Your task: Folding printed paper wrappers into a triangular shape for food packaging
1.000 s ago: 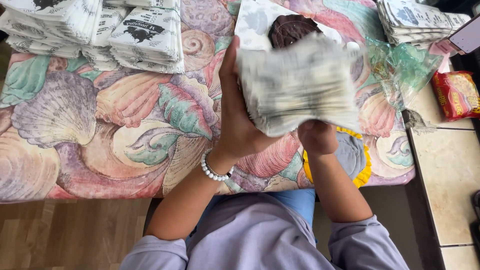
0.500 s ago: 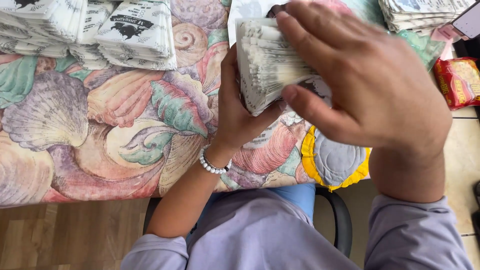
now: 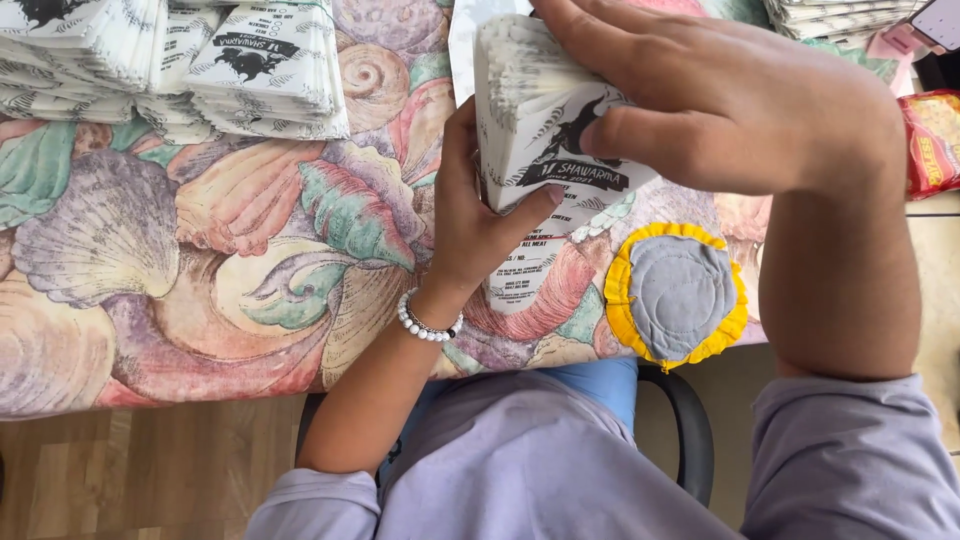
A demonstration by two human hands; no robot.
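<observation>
A thick stack of white printed paper bags [image 3: 545, 120] stands on edge over the table, its black printed side facing me. My left hand [image 3: 470, 215], with a white bead bracelet on the wrist, grips the stack from the left and below, thumb across the print. My right hand [image 3: 720, 95] lies over the top and right side of the stack, fingers spread across it. One loose bag [image 3: 525, 275] lies flat on the cloth beneath the stack.
A seashell-patterned cloth [image 3: 200, 260] covers the table. Piles of the same bags [image 3: 180, 55] lie at the back left, another pile [image 3: 840, 15] at the back right. A grey round pad with a yellow rim [image 3: 680, 295] sits near the front edge. A red snack packet [image 3: 935, 140] lies at the right.
The stack has turned from its edges toward me to its printed face toward me. My right hand rose from under the stack and now covers its top; the view has closed in.
</observation>
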